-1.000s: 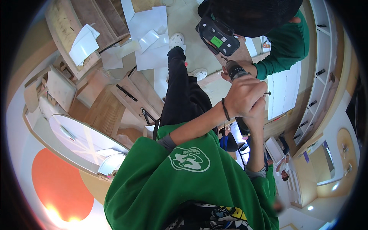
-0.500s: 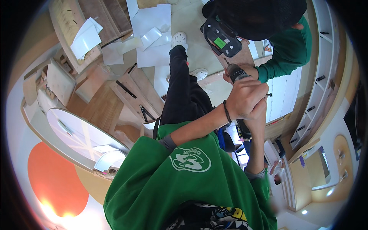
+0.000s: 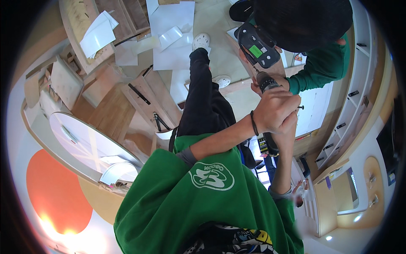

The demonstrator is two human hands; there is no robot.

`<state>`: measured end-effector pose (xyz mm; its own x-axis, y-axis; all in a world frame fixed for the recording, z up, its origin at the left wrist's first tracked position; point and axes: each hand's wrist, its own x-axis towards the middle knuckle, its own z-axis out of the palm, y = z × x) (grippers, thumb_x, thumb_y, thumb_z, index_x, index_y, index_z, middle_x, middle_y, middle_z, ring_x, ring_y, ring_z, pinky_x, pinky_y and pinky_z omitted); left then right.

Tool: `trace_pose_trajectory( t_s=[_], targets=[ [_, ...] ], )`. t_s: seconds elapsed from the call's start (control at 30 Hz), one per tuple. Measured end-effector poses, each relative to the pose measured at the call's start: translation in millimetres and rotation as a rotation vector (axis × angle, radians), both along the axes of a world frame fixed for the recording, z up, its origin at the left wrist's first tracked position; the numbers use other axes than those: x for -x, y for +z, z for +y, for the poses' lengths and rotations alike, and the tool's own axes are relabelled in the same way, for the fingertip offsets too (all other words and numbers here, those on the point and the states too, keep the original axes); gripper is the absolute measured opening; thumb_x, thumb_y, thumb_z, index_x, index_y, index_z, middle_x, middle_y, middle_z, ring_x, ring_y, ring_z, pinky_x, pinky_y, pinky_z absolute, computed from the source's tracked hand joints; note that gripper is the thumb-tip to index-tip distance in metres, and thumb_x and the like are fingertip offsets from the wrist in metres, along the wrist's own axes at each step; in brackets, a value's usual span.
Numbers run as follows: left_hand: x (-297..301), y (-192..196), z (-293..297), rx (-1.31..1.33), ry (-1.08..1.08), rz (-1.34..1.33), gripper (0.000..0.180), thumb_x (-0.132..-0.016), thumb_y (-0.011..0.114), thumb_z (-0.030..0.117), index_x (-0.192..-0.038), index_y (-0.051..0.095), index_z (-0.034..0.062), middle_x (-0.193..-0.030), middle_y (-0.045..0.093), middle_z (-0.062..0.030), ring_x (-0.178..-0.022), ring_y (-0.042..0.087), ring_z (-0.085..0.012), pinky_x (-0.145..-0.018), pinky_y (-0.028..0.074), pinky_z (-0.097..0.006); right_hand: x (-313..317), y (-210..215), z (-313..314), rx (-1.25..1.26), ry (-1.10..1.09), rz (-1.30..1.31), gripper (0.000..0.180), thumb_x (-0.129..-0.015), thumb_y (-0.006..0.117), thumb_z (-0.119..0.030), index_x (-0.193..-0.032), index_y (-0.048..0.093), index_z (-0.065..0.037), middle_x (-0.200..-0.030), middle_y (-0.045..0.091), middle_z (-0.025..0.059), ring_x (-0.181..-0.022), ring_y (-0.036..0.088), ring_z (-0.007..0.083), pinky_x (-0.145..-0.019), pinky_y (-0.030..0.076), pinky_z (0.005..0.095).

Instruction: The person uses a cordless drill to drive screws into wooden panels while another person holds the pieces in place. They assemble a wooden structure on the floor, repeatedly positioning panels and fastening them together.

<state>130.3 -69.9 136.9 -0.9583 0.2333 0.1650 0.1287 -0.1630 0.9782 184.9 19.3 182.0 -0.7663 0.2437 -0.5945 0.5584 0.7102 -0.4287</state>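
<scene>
Upper right of frame: our left hand (image 3: 275,111) and right hand (image 3: 287,127) together, clamped on black cordless drill (image 3: 267,144); co-worker's green sleeve (image 3: 321,67) just above.

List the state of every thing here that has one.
left hand: closed, clasped with the right on the black power tool.
right hand: closed on the same tool.
black drill with green label: gripped by a co-worker's hand.
white paper sheets: loose, curled.
</scene>
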Motion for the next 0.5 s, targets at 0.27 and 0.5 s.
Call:
trace_pose_trajectory(
  t_s=[0.27,0.5],
  targets=[
    [4.3,0.4,-0.5,0.02,0.003,-0.037,0.011,-0.061,0.051,-0.001,-0.072,0.051,0.0012,-0.061,0.055,-0.012,-0.055,0.054,-0.0308,-0.059,0.045,-0.037,4.5,-1.4,0.6,-0.004,0.032,-0.027,0.032,-0.07,0.068,-0.009,-0.093,0.053,0.007,-0.094,0.056,0.0215,-0.088,0.056,0.0339,-0.075,0.044,0.0392],
    [10.7,-1.2,-1.0,-0.028,0.054,-0.089,0.009,-0.062,0.05,-0.001,-0.071,0.049,0.0014,-0.06,0.056,-0.0116,-0.055,0.054,-0.0311,-0.059,0.045,-0.038,17.9,4.6,-0.8,-0.02,0.008,-0.195,0.04,-0.074,0.068,-0.01,-0.105,0.047,0.005,-0.105,0.054,0.0215,-0.095,0.056,0.031,-0.08,0.044,0.0374]
  ],
)
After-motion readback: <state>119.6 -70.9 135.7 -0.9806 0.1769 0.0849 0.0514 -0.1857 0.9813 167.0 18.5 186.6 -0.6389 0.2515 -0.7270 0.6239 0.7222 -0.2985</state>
